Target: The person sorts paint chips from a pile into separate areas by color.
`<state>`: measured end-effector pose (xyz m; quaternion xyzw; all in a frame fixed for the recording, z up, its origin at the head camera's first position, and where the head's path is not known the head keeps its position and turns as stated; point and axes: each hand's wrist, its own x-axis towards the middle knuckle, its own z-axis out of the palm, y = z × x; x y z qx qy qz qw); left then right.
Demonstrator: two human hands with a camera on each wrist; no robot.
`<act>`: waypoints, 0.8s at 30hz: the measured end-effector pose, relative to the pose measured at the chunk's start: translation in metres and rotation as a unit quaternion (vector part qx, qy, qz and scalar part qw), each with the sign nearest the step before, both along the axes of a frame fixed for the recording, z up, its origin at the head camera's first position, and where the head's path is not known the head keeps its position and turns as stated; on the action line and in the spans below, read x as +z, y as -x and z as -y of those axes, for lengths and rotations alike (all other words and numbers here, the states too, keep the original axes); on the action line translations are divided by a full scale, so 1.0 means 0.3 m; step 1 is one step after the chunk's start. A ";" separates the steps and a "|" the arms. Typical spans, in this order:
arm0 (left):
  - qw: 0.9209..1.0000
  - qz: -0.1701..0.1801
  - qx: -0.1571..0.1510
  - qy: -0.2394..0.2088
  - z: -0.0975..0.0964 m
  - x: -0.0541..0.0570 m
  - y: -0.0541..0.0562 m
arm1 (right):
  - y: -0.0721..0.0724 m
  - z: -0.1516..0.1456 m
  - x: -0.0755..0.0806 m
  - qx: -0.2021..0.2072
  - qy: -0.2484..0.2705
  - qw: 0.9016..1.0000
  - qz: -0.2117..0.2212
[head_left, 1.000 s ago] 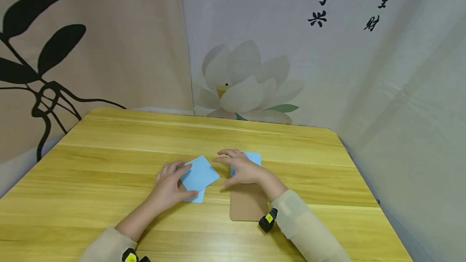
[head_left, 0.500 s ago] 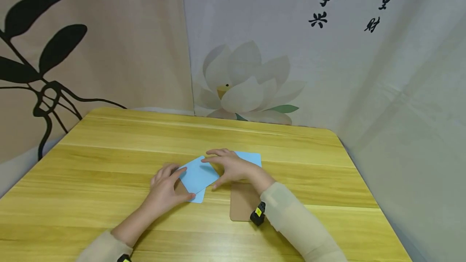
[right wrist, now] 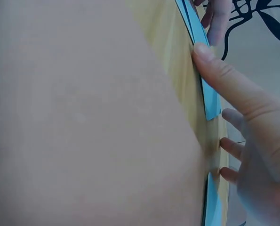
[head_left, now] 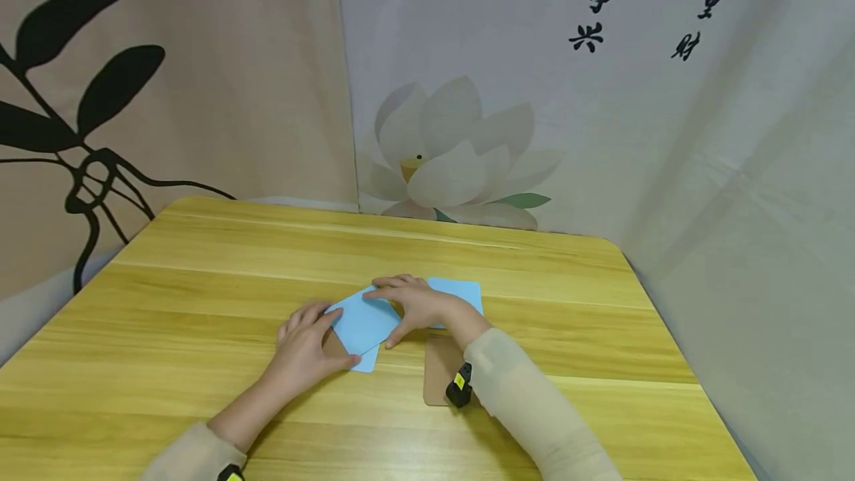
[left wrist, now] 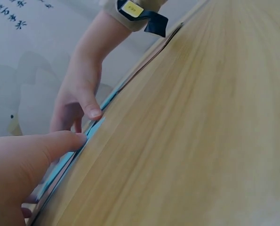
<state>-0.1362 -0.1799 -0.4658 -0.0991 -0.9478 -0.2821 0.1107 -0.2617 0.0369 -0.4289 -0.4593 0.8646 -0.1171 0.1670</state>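
A blue square card [head_left: 366, 321] lies turned at an angle on the left side of a small stack. Under it show a brown surface [head_left: 332, 346] and the corner of another blue card [head_left: 366, 361]. My left hand [head_left: 303, 344] holds the top card at its left, forefinger and thumb spread to two edges. My right hand [head_left: 421, 304] grips its right corner, forefinger at the upper edge and thumb at the lower right edge. In the right wrist view a digit of the right hand [right wrist: 267, 136] meets the edge of the blue card [right wrist: 211, 94].
Behind the right forearm lies a separate blue card [head_left: 457, 294]. Nearer me is a brown card [head_left: 437, 370], partly covered by the right sleeve and its black wrist strap [head_left: 459, 386]. The wooden table [head_left: 568, 303] ends at a printed curtain [head_left: 481, 36].
My right hand has moved left from beside the stack onto the top blue card's right corner. My left hand has shifted slightly left; the card stays nearly in place.
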 end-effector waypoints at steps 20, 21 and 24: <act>1.000 0.004 -0.011 0.000 0.000 0.003 0.002 | 0.002 -0.004 -0.002 -0.006 -0.005 1.000 0.013; 1.000 0.004 -0.011 0.000 0.000 0.003 0.002 | 0.000 -0.005 -0.002 -0.006 -0.003 1.000 0.013; 1.000 0.002 -0.011 -0.001 0.001 0.004 0.003 | -0.004 -0.007 -0.003 -0.011 0.003 1.000 0.011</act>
